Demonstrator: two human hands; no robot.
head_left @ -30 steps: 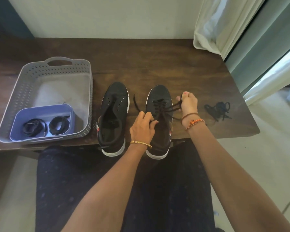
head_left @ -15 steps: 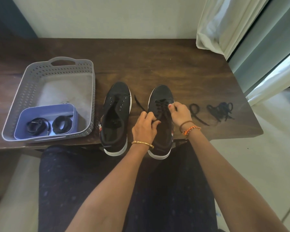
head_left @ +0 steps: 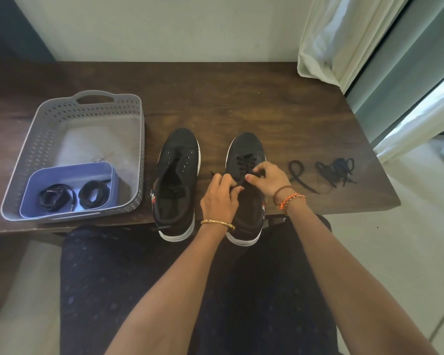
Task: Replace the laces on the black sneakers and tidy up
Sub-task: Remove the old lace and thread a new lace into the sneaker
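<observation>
Both hands are pinched on the black lace [head_left: 245, 162] over the right sneaker [head_left: 246, 149], left hand [head_left: 219, 198] and right hand [head_left: 268, 179] alike, and the lace is best drawn out evenly while the tongue is kept flat.

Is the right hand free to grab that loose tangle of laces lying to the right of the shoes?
Probably not at once: the right hand pinches the lace on the right sneaker. The loose laces lie uncovered on the table beside it, nothing between them.
</observation>
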